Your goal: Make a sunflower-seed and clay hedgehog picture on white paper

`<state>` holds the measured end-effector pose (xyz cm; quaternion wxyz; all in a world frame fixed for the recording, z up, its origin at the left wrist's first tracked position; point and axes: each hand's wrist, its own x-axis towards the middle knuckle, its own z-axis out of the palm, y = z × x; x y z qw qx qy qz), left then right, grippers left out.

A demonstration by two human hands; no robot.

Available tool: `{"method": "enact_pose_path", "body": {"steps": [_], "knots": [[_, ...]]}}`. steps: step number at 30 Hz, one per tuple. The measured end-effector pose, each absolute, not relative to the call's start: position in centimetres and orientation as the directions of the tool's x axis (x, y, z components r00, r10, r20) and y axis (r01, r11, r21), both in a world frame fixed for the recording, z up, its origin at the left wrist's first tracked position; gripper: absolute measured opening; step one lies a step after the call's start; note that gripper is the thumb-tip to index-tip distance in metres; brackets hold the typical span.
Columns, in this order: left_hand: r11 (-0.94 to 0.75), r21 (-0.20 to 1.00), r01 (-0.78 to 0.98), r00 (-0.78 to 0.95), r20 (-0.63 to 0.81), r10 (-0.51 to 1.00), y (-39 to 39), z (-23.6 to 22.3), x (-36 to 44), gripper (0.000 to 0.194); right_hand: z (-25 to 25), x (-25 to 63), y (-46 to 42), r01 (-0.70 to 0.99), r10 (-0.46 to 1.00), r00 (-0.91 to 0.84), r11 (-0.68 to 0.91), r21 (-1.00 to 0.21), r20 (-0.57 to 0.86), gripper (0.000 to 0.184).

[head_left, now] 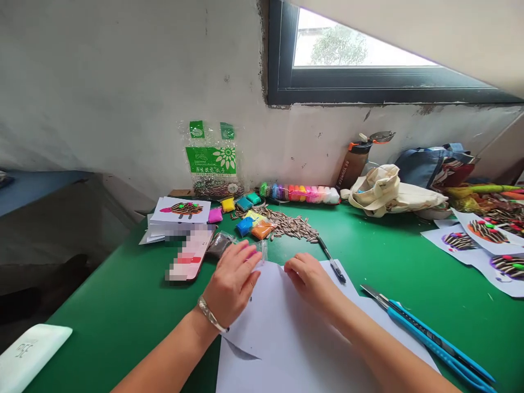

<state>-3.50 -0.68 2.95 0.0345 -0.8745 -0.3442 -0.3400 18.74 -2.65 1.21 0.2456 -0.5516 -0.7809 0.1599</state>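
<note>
White sheets of paper [282,349] lie on the green table in front of me, the left edge slightly lifted or cut. My left hand [233,278], wearing a silver bracelet [210,314], is over the paper's upper left corner with its fingers stretched out and holding nothing visible. At the top edge, the curled fingers of my right hand [309,278] pinch the sheet, which bends there; the thumb tip is partly hidden. A black pen [332,262] rests beyond my right hand, touching the paper. Close to my left fingertips is a bag of dark clay [220,245].
Sunflower seeds [290,225] are heaped behind the paper among small clay packets [262,229]. A blue utility knife [429,333] lies at right, its blade end toward the paper. A phone [190,254] and stacked cards [180,215] are at left; seed-decorated pictures [460,240] are far right.
</note>
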Motion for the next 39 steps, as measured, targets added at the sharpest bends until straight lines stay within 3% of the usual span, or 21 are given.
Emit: {"method": "enact_pose_path", "body": {"steps": [3,7,9,13,18,23,29,32,36,39], "knots": [[-0.803,0.182,0.567,0.657,0.487,0.575,-2.0,3.9,-2.8,0.042,2.5,18.8,-2.8,0.747,0.901,-0.356,0.433,-0.503,0.248,0.019],[-0.754,0.246,0.609,0.682,0.322,0.656,-1.9,3.0,-2.2,0.044,3.8,18.4,-3.0,0.747,0.870,-0.420,0.493,-0.447,0.258,0.020],[-0.728,0.270,0.630,0.668,0.288,0.686,-1.3,2.2,-2.4,0.028,4.1,18.6,-3.5,0.778,0.882,-0.377,0.467,-0.421,0.282,0.020],[-0.709,0.281,0.647,0.641,0.303,0.705,-0.8,1.6,-3.3,0.026,3.9,21.0,-7.0,0.829,0.886,-0.332,0.438,-0.348,0.324,0.026],[-0.778,0.251,0.576,0.710,0.318,0.628,-2.8,2.6,-3.6,0.028,1.6,24.7,-11.9,0.888,0.920,-0.334,0.380,-0.258,0.206,0.037],[-0.819,0.322,0.476,0.845,0.091,0.527,-5.2,2.9,-2.3,0.062,0.4,24.8,-11.0,0.951,0.969,-0.210,0.233,-0.203,0.126,0.041],[-0.797,0.323,0.510,0.828,0.068,0.557,-5.4,2.7,-1.6,0.066,2.5,23.3,-8.0,0.944,0.979,-0.192,0.164,-0.287,-0.073,0.030],[-0.773,0.289,0.564,0.790,0.082,0.607,-5.2,2.3,-1.4,0.055,2.9,23.1,-7.3,0.934,0.973,-0.197,0.149,-0.323,-0.120,0.020],[-0.739,0.249,0.625,0.750,0.069,0.658,-5.1,1.9,-1.5,0.018,2.6,22.9,-6.9,0.926,0.972,-0.206,0.156,-0.343,-0.114,0.017],[-0.724,0.273,0.634,0.735,0.078,0.673,-4.7,2.0,-1.9,0.020,2.2,22.8,-6.7,0.916,0.964,-0.249,0.204,-0.345,-0.091,0.013]]}}
